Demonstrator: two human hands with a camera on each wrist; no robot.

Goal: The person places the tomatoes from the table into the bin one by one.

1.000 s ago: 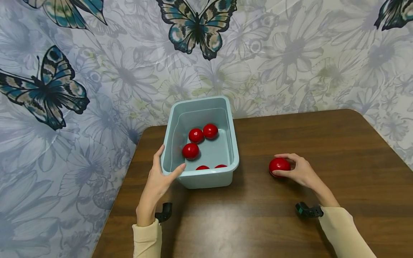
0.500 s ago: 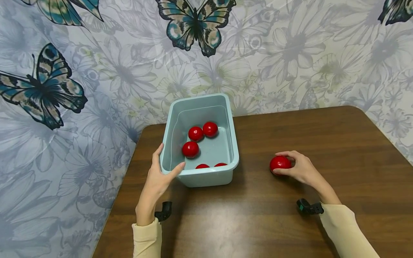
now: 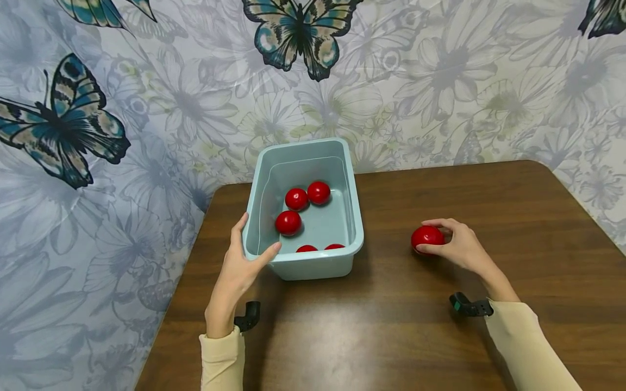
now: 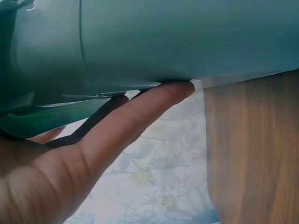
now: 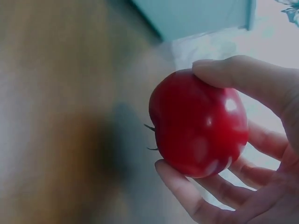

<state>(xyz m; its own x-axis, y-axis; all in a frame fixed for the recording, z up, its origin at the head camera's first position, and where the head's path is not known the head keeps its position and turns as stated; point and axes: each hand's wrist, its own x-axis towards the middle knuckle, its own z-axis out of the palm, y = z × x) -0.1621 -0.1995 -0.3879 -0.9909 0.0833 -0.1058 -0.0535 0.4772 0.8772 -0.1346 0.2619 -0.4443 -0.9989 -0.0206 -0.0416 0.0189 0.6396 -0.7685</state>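
Observation:
A light blue-green plastic tub point(image 3: 313, 266) stands on the table at centre, with several red tomatoes inside, one of them a tomato point(image 3: 288, 223) at the left. My left hand point(image 3: 237, 277) rests against the tub's near left corner, thumb at the front rim and fingers along the left side. In the left wrist view its straight fingers point(image 4: 135, 109) lie against the tub's wall. To the right, my right hand point(image 3: 462, 247) grips another tomato point(image 5: 198, 123) between thumb and fingers. Thin green stem tips stick out of this tomato in the right wrist view.
The brown wooden table point(image 3: 391, 326) has a rounded far right corner. Behind it hangs a pale flowered wall covering point(image 3: 440, 108) with large butterflies, close to the tub's far side. Black wrist straps point(image 3: 471, 306) sit at both cuffs.
The right hand has moved slightly up and to the right in the head view, carrying the tomato with it. The left hand stays at the tub's corner. The head view has shifted slightly.

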